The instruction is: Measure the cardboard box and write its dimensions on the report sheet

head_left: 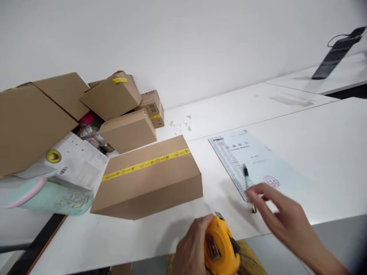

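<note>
A: What is the left hand (190,246) doing?

B: It is curled round a rounded, yellow-orange plastic tape measure (222,244), the thumb along the top by the metal hook. The hand holds it at the worktop's front edge

A: And the right hand (283,214)?

B: Its thumb and index finger come nearly together at a slim pen with a pale barrel and black ends (246,173). They seem to touch the barrel, but I cannot tell whether they grip it. The two hands are well apart

A: Where is the pen, then?

B: At the fingertips of the right hand, and beyond the tape measure, by the near left corner of a smooth, pale blue printed paper report (255,152). One end reaches over the text, the other over the bare white worktop (129,238)

A: What is nearest the left hand otherwise?

B: A flat, oblong brown cardboard box with printed yellow tape across its top (155,183). It sits farther in from the front edge, to the left of the report, its faces matt and its corners crisp

A: Anything towards the left edge?

B: A mint-green cylindrical bottle with a pink band (57,196), blurred, and beyond it more brown cardboard boxes (126,131), stacked unevenly towards the back edge
</note>
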{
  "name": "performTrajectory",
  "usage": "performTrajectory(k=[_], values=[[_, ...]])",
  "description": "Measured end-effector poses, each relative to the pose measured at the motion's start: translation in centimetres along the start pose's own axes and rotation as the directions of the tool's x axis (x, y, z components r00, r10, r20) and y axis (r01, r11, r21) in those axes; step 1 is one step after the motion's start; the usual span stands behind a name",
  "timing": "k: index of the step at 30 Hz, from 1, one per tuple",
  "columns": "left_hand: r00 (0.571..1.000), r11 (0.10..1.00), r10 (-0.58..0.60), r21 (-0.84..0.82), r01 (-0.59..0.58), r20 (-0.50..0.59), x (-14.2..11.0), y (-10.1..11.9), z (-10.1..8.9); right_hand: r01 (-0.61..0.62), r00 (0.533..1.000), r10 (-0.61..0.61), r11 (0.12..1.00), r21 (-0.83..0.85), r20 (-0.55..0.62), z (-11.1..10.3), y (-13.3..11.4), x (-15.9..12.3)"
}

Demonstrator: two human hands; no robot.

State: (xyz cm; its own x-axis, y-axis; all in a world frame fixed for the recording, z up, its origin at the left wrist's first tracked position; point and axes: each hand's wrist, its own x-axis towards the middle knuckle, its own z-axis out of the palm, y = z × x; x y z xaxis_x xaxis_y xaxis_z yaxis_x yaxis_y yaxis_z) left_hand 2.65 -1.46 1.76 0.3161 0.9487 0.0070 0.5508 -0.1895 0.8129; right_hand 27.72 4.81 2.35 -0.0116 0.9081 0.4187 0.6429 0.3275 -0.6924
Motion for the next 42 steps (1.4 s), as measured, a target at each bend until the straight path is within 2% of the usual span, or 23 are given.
performTrajectory(k=[2, 3, 5, 8, 10, 12, 13, 15, 17, 18, 21, 24, 26, 28, 31, 35, 39, 42], values=[[0.997, 0.980, 0.074, 0.188, -0.066, -0.037, 1.0, -0.7, 0.5, -0.217, 0.976, 0.210, 0.944, -0.249, -0.054, -0.5, 3.1, 1.5], [0.995, 0.959, 0.088, 0.274, -0.071, -0.053, 1.5, -1.1, 0.7, -0.268, 0.961, 0.277, 0.903, -0.336, -0.022, -0.6, 4.4, 2.3], [0.992, 0.913, 0.085, 0.406, -0.039, -0.096, 2.3, -1.6, 1.2, -0.271, 0.933, 0.344, 0.862, -0.428, 0.103, -0.3, 6.3, 3.4], [0.984, 0.859, 0.076, 0.512, 0.018, -0.162, 3.2, -2.3, 1.9, -0.182, 0.908, 0.305, 0.905, -0.386, 0.288, 0.3, 7.2, 4.4], [0.981, 0.836, 0.082, 0.548, 0.029, -0.177, 3.6, -2.7, 2.4, -0.208, 0.893, 0.288, 0.946, -0.250, 0.345, -0.1, 7.3, 4.5], [0.980, 0.818, 0.096, 0.575, 0.022, -0.173, 4.1, -3.1, 2.6, -0.333, 0.879, 0.306, 0.943, 0.013, 0.366, -1.3, 7.6, 4.3], [0.979, 0.811, 0.105, 0.585, 0.017, -0.173, 4.4, -3.3, 2.7, -0.397, 0.878, 0.315, 0.899, 0.183, 0.360, -2.1, 7.8, 4.1], [0.975, 0.798, 0.131, 0.603, 0.004, -0.181, 5.0, -3.6, 2.8, -0.447, 0.892, 0.331, 0.750, 0.488, 0.308, -4.0, 8.5, 3.5], [0.967, 0.780, 0.166, 0.625, -0.007, -0.196, 5.8, -3.8, 2.8, -0.417, 0.902, 0.378, 0.644, 0.642, 0.207, -5.5, 9.0, 2.7], [0.960, 0.765, 0.190, 0.644, -0.012, -0.208, 6.2, -3.7, 2.9, -0.395, 0.901, 0.410, 0.634, 0.665, 0.144, -6.0, 9.2, 2.3], [0.923, 0.691, 0.300, 0.722, -0.037, -0.240, 7.0, -2.5, 3.6, -0.347, 0.886, 0.463, 0.694, 0.631, -0.023, -6.2, 9.2, 1.3], [0.891, 0.682, 0.406, 0.717, -0.147, -0.204, 7.0, -0.2, 6.0, -0.346, 0.882, 0.464, 0.753, 0.559, -0.079, -4.9, 9.0, 0.5], [0.886, 0.710, 0.456, 0.635, -0.306, -0.084, 6.9, 1.5, 8.3, -0.387, 0.876, 0.481, 0.751, 0.535, -0.041, -3.9, 9.0, 0.2], [0.875, 0.708, 0.481, 0.559, -0.431, 0.065, 6.9, 2.6, 10.5, -0.456, 0.864, 0.500, 0.730, 0.508, 0.057, -3.1, 9.1, 0.0], [0.886, 0.696, 0.425, 0.561, -0.449, 0.184, 7.7, 2.9, 12.6, -0.526, 0.843, 0.513, 0.727, 0.442, 0.161, -2.4, 9.2, -0.1], [0.876, 0.623, 0.419, 0.627, -0.468, 0.237, 8.8, 2.1, 12.9, -0.532, 0.840, 0.528, 0.758, 0.377, 0.123, -2.1, 8.7, -0.1], [0.867, 0.566, 0.443, 0.678, -0.469, 0.230, 9.1, 2.1, 12.7, -0.460, 0.886, 0.448, 0.819, 0.342, 0.120, -1.8, 8.6, -0.3], [0.869, 0.546, 0.437, 0.700, -0.460, 0.231, 9.1, 2.5, 12.7, -0.438, 0.897, 0.428, 0.840, 0.320, 0.105, -1.5, 9.0, -0.4]])
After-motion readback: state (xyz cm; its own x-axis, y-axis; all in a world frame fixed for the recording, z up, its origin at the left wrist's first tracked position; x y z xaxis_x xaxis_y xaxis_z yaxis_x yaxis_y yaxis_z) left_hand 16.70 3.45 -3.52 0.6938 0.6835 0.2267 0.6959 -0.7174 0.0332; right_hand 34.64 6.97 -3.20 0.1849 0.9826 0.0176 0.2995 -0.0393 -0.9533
